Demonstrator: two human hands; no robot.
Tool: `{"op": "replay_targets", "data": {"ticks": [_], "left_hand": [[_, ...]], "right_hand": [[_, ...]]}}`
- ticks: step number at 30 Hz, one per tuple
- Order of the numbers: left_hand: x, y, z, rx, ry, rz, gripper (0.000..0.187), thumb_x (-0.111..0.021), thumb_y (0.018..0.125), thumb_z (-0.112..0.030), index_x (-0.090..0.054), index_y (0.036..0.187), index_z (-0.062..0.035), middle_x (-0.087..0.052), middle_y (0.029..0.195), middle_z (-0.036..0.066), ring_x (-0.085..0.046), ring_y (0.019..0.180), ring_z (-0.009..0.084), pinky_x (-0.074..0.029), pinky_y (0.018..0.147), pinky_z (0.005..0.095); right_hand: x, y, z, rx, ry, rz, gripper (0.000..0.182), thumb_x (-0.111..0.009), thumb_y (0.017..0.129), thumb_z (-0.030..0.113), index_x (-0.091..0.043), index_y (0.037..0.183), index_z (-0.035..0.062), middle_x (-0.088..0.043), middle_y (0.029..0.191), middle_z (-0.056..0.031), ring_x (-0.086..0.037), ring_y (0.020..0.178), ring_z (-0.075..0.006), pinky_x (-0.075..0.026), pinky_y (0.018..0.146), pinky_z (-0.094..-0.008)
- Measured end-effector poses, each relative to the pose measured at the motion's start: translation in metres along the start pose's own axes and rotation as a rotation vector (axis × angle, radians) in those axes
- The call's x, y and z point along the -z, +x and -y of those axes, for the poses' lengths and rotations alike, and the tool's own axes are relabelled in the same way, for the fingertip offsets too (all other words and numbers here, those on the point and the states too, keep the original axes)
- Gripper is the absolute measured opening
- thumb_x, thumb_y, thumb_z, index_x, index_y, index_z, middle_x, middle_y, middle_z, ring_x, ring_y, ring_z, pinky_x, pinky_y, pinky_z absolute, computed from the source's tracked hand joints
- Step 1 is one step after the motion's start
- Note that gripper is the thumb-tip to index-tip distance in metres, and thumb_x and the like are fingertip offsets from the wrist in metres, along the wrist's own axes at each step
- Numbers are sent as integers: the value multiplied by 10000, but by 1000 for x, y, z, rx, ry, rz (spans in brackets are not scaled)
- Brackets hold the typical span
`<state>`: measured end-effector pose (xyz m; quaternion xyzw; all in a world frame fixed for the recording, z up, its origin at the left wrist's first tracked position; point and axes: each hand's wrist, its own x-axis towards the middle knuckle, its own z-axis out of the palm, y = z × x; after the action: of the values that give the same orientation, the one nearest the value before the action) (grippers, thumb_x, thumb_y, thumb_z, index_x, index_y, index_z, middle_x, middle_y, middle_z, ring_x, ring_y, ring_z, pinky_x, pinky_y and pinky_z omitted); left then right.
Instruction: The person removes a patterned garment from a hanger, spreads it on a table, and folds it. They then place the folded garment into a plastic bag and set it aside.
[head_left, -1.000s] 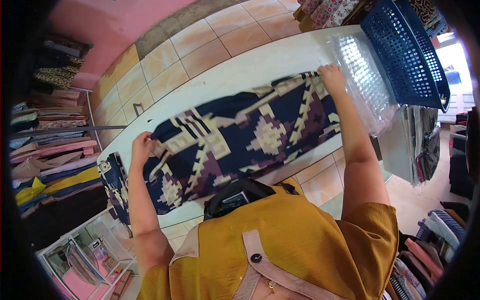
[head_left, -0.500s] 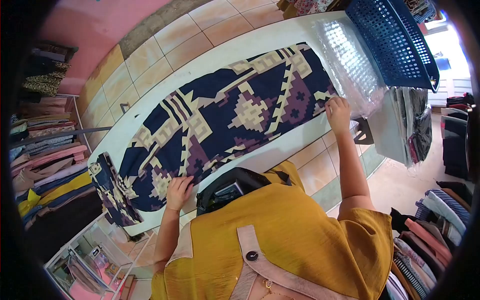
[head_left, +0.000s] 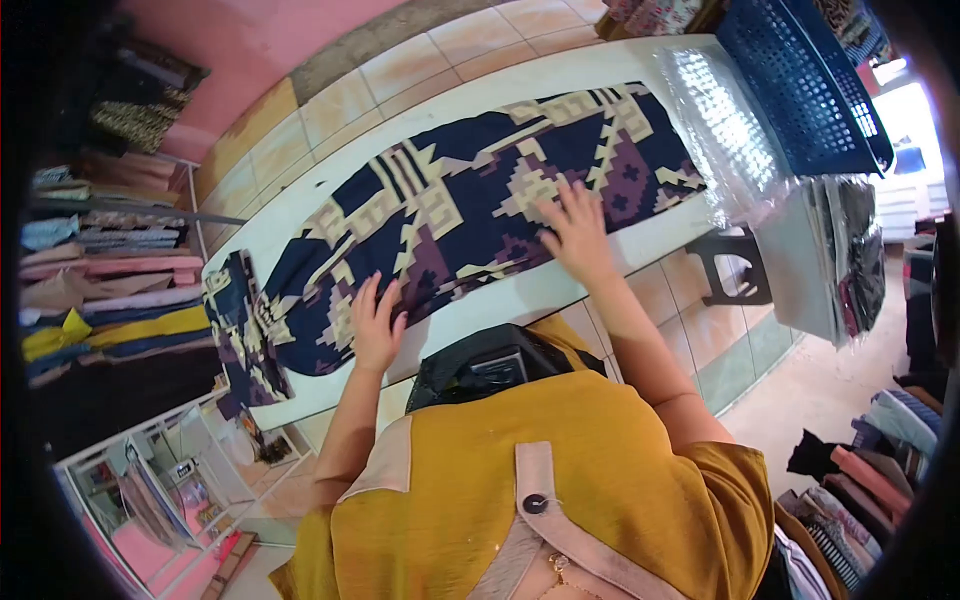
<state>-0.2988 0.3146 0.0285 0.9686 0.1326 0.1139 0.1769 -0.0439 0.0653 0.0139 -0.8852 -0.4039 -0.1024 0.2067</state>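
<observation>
A long folded garment or cloth (head_left: 470, 215) in navy, cream and mauve geometric pattern lies flat along the white table (head_left: 450, 330); its exact kind does not show. My left hand (head_left: 378, 322) rests on its near edge toward the left, fingers spread. On the right half, my right hand (head_left: 578, 232) lies over the pattern, fingers apart and slightly blurred. The cloth's left end is bunched, and a part of it hangs over the table's end. Neither hand grips the fabric.
Clear plastic bags (head_left: 715, 120) lie at the table's right end beside a blue perforated basket (head_left: 800, 95). Packed garments (head_left: 845, 260) stand near the right end. Folded clothes (head_left: 120, 270) fill a left shelf; more clothes (head_left: 850, 500) are stacked at lower right. A black bag (head_left: 480, 370) sits at my waist.
My right hand has left the cloth's right corner and moved left onto its middle-right, fingers now spread. My left hand stays near the lower edge, its fingers more stretched out. The view has shifted slightly.
</observation>
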Motion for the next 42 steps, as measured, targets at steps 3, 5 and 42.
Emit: {"op": "replay_targets", "data": {"ticks": [3,5,42], "left_hand": [[2,-19,7,51,258,72,552,-630,743,-175,-464,1268,-138,-329,1368,177,-343,1218,371,-270,1002,458],[10,-51,31,206,269,150,553,-607,766,-218,-445,1289,-140,-299,1381,205,-321,1234,386,-252,1006,485],[8,163,109,231,-89,123,319,-690,652,-21,-589,954,-53,-597,844,139,-571,799,336,-458,710,384]], "right_hand": [[-7,-16,-13,-13,1,111,495,-682,696,269,-524,1151,154,-428,1273,-138,-374,1189,-363,-307,966,-485],[5,-28,-61,-202,-61,80,514,-680,694,256,-517,1170,151,-452,1251,-154,-409,1169,-349,-312,986,-463],[25,189,-251,194,-421,604,258,-632,694,95,-580,947,95,-583,926,-32,-539,951,-222,-399,830,-364]]}}
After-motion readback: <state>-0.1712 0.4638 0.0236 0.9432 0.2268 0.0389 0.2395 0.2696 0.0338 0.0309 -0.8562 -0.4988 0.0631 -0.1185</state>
